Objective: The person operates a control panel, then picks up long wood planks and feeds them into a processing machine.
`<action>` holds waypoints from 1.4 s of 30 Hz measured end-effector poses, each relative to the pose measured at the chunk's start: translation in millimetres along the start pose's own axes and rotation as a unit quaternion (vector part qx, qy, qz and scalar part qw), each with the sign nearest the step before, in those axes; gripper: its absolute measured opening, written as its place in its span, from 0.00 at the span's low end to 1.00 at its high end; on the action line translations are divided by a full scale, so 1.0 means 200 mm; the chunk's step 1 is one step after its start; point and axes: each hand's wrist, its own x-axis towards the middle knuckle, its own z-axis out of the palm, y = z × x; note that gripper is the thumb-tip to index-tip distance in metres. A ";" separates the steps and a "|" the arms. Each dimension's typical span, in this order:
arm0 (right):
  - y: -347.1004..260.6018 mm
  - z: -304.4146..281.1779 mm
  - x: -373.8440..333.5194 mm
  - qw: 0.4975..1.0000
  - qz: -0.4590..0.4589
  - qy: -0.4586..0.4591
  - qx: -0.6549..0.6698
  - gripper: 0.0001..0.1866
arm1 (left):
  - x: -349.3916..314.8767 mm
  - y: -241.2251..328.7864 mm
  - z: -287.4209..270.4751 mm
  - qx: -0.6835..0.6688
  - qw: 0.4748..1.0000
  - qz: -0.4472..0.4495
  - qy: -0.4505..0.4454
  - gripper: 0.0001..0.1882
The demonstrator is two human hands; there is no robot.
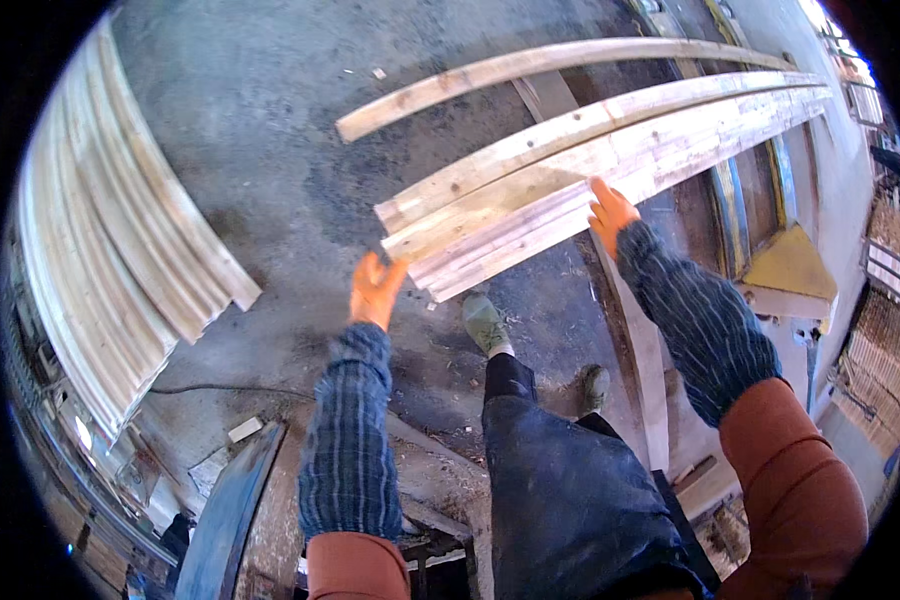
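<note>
Long pale wooden boards (510, 215) lie side by side in front of me, their near-left ends slightly staggered. My left hand (375, 290), in an orange glove, is at those ends with its fingers apart, the thumb side touching or very near a board's corner. Farther along the nearer edge, my right hand (613, 215), gloved the same way, has its fingers curled against the outer board; part of its grip is hidden. Another single board (530, 68) rests beyond them, separated by a gap.
A large stack of pale boards (130, 230) stands at the left. Metal rails (727, 215) run under the boards on the right, beside a yellow triangular piece (790, 265). A dark cable (225, 387) crosses the floor. A blue-edged panel (232, 515) is at lower left.
</note>
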 end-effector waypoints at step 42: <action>0.29 -0.48 -2.43 0.839 0.083 -0.184 0.505 0.32 | -1.82 1.19 1.27 0.212 0.886 -0.066 -0.406 0.60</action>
